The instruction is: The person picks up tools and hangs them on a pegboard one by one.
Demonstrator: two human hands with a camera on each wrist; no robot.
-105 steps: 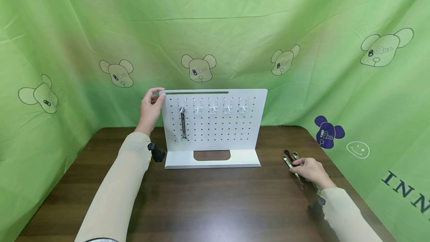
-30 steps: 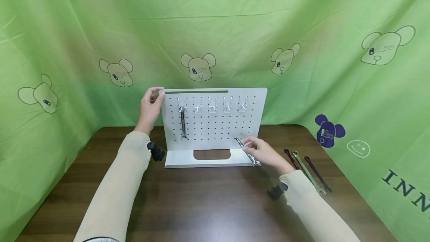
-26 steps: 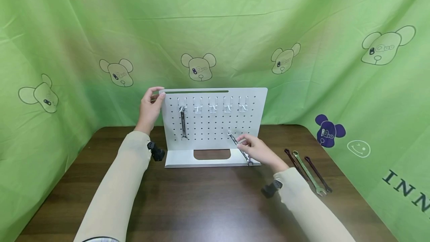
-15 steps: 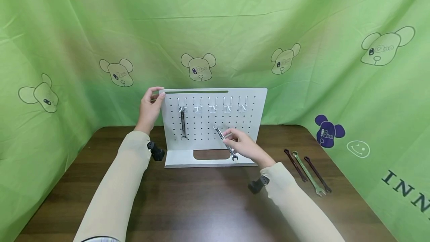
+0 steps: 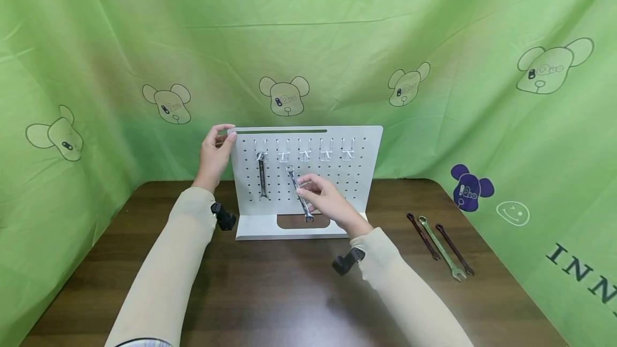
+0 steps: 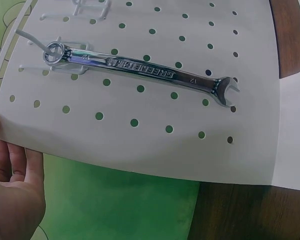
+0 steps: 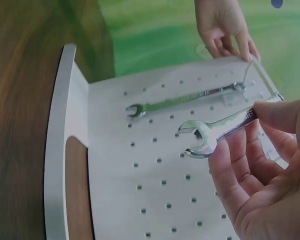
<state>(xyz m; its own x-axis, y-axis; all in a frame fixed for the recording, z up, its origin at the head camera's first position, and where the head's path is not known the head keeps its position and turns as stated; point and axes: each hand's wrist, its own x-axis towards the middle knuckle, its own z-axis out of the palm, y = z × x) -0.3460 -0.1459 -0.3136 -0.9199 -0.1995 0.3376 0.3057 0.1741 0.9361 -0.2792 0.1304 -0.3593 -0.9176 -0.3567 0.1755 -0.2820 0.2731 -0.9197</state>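
Observation:
A white pegboard (image 5: 308, 205) stands upright on the table with a row of wire hooks (image 5: 326, 153) near its top. My left hand (image 5: 215, 155) grips the board's upper left corner, thumb in front and fingers behind. On the leftmost hook hangs a chrome combination wrench (image 6: 140, 68), ring end up. My right hand (image 5: 324, 197) pinches a second chrome combination wrench (image 5: 300, 193) mid-shaft between thumb and fingers. Its ring end points up, below the second hook, and its open end (image 7: 202, 140) tilts down toward the board's base.
Three more wrenches lie on the table at the right: a dark red one (image 5: 423, 236), a greenish one (image 5: 442, 249) and another dark one (image 5: 455, 249). A green printed cloth (image 5: 337, 42) hangs around the table's back and sides.
My right hand has picked a chrome wrench from the group on the right and carried it left and up before the pegboard. My left hand stays on the corner.

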